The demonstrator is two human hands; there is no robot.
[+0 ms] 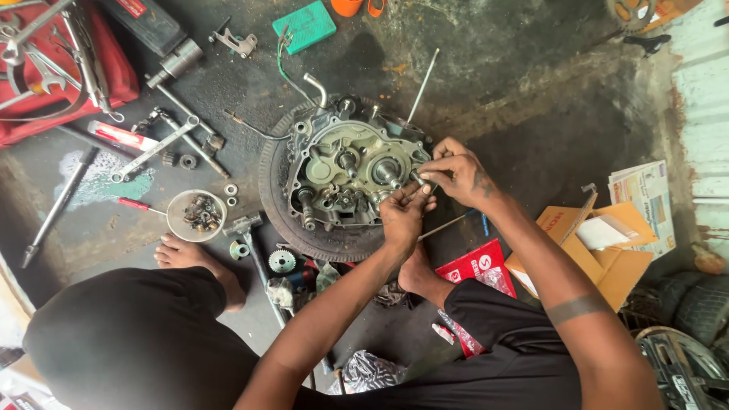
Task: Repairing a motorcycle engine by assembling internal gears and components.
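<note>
Pinching a small metal part between both hands at the right edge of the open engine case, which is lying on a ring-shaped pad on the oily concrete floor. Left hand clenching thumb and fingers round the part from below; right hand gripping it from above, fingertips touching the left. Resting nearby to the left: round dish of small fasteners, loose gear, wrenches on a red tool tray. Cardboard box sitting at right.
</note>
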